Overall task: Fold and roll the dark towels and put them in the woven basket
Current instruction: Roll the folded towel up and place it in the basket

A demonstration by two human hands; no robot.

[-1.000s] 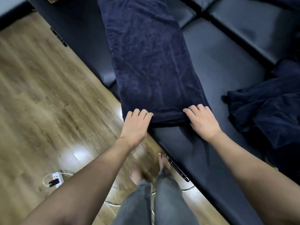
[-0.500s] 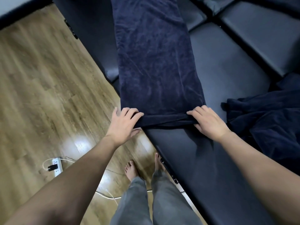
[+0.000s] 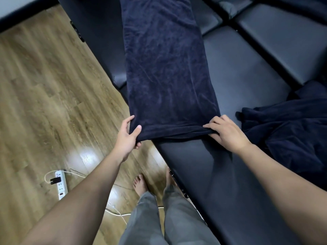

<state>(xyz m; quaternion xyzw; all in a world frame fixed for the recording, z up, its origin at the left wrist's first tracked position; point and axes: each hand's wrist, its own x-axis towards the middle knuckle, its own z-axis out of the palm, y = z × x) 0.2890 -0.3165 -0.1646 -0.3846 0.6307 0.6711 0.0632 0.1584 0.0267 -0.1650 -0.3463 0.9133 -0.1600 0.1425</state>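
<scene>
A black padded couch fills the centre and right of the frame, with wood flooring and one white power strip at lower left. Two dark towels show: the folded towel stretches up the middle, the crumpled towel lies at right. The left hand pinches the folded towel's near left corner; the right hand curls over its near right corner.

A black padded sofa of cushioned sections carries the long folded dark towel, laid flat along the seat with its near end at the front edge. To the right a crumpled heap of dark towels rests on the same seat (apart from the folded one). Beside the sofa, the wooden floor bears a white power strip and its cable.
</scene>
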